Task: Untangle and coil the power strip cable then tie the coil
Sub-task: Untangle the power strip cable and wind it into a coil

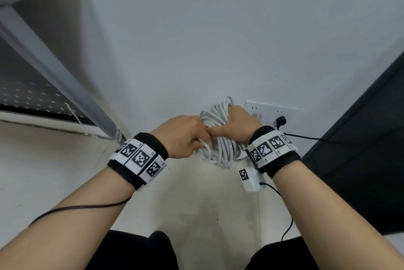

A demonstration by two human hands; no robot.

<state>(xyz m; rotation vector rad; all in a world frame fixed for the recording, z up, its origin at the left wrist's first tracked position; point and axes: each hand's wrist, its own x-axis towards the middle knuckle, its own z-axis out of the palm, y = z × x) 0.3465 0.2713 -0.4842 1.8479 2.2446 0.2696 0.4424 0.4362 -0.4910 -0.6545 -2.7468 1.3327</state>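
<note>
Right hand [237,124]: closed around the far side of the coil [220,140], thumb pointing across toward the other hand; it carries the bundle.
Left hand [185,136]: closed on a strand at the near-left edge of the coil, fingers curled round a small loop; likely the tying end, though I cannot tell for sure.
Coil: many white turns gathered in one bundle, held in the air between the two hands, just in front of the wall socket plate [271,110].
Power strip body [251,179]: seems to hang just below the coil, beside the right wrist.
Risk, loosening: if the right hand eases, the springy turns may fan out and the coil would need regathering.
Risk, tie: a slack wrap by the left hand could slip off the end of the coil.
Risk, snag: the black plug [281,122] and its lead sit just behind the coil; a swing could catch them.
</note>
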